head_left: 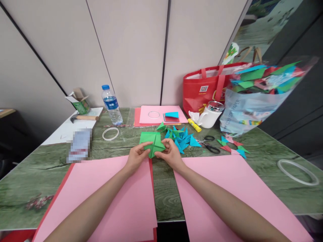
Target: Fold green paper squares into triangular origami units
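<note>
A piece of folded green paper (156,146) with crossing creases is held between both hands near the middle of the table. My left hand (138,155) pinches its left side with thumb and fingers. On its right side, my right hand (172,154) grips the edge, also between thumb and fingers. Flat green paper (146,136) lies just behind the folded piece, partly covered by it. To the right is a pile of folded blue pieces (185,138) with some green ones among them.
Pink sheets (113,198) lie under both forearms. Black scissors (212,148), a yellow glue stick (194,125), a white mug (210,116) and a folded paper ring (233,147) are at right. A bottle (112,106) and hammer (84,117) stand or lie at back left.
</note>
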Available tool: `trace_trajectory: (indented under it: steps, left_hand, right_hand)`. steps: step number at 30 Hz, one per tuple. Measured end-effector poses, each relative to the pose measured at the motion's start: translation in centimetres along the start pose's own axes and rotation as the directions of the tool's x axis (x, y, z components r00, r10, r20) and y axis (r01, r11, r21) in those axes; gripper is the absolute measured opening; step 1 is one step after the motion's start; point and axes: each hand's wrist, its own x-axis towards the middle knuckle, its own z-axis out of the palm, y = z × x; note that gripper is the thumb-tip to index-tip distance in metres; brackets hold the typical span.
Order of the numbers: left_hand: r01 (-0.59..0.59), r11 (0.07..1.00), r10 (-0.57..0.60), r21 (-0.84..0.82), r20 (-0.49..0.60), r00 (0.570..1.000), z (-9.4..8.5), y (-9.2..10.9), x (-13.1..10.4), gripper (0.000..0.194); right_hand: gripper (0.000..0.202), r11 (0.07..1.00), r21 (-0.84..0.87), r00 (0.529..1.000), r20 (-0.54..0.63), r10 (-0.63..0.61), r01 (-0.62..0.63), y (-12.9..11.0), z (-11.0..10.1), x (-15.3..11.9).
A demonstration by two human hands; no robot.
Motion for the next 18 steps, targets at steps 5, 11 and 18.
trace_trajectory:
  steps: [5, 11, 18]
  left_hand:
    - [0.016, 1.000, -0.016, -0.016, -0.006, 1.000, 0.03, -0.13, -0.11, 0.038]
    - [0.029, 0.998, -0.029, 0.058, 0.003, 1.000, -0.11, -0.02, -0.05, 0.040]
    - [0.052, 0.994, -0.051, 0.100, -0.008, 0.999, 0.18, -0.06, -0.09, 0.050]
  right_hand:
    - [0.062, 0.996, 0.047, 0.997, 0.012, 0.071, -0.072, -0.17, 0.05, 0.11]
    - [0.052, 0.996, 0.022, 0.996, 0.024, 0.089, -0.089, -0.47, 0.07, 0.08]
    - [0.045, 0.998, -0.008, 0.996, 0.060, 0.068, -0.067, -0.55, -0.07, 0.15]
